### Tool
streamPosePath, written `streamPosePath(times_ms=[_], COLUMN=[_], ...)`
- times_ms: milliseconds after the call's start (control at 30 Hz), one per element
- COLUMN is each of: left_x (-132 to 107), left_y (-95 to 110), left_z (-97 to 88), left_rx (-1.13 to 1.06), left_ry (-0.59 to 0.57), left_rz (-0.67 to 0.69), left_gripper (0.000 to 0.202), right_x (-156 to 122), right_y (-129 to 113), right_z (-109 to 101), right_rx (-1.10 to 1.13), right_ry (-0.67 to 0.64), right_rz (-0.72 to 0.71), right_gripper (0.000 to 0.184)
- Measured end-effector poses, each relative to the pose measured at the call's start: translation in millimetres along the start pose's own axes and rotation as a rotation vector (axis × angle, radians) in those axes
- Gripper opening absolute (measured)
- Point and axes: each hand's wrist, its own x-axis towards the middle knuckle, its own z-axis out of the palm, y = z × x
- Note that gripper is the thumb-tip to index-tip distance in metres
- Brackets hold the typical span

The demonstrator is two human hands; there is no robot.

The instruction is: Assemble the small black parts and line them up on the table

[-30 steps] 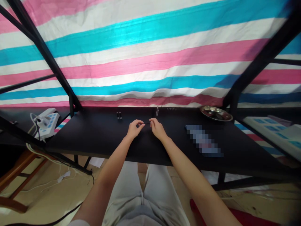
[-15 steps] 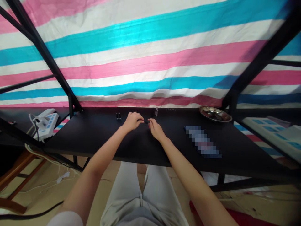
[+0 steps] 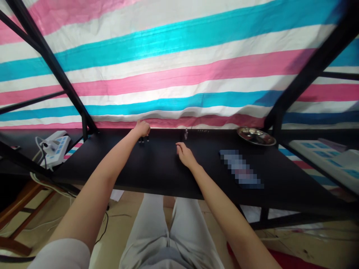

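My left hand (image 3: 142, 129) is at the back left of the black table, closed on a small black rod with a pale tip (image 3: 148, 138). Right under that hand are two more small black rods (image 3: 141, 141), side by side and partly covered by the fingers. Nearer the middle, my right hand (image 3: 185, 154) rests low over the tabletop with its fingers loosely bent; between thumb and forefinger I see nothing. Beyond it, close to the back edge, stands a small clear object (image 3: 186, 133), too small to name. To its right runs a row of several tiny pieces (image 3: 203, 131).
A round metal dish (image 3: 256, 136) sits at the back right. In front of it lies a flat blue item (image 3: 241, 169), blurred out. Black frame posts rise at both ends of the table (image 3: 112, 164), with a striped sheet (image 3: 179, 82) behind. Left stands a white power strip (image 3: 57, 149).
My left hand has moved left and back from beside my right hand, carrying the small black rod to the two others. The right hand has stayed about where it was, without the rod.
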Motion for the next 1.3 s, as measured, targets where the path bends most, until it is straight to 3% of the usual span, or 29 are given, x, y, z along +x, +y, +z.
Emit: streamPosePath(times_ms=[167, 600, 1300], left_x=[3, 7, 3], left_y=[-7, -13, -13], left_z=[6.4, 22.5, 18.6], left_rx=[-0.008, -0.027, -0.02], left_ry=[-0.02, 0.011, -0.013], left_rz=[-0.054, -0.037, -0.059], left_gripper=[0.016, 0.011, 0.01], right_x=[0, 0, 0], right_y=[0, 0, 1], right_z=[0, 0, 1], right_rx=[0.001, -0.001, -0.019], right_ry=[-0.01, -0.008, -0.017], right_rz=[0.002, -0.004, -0.011], right_gripper=[0.036, 0.033, 0.033])
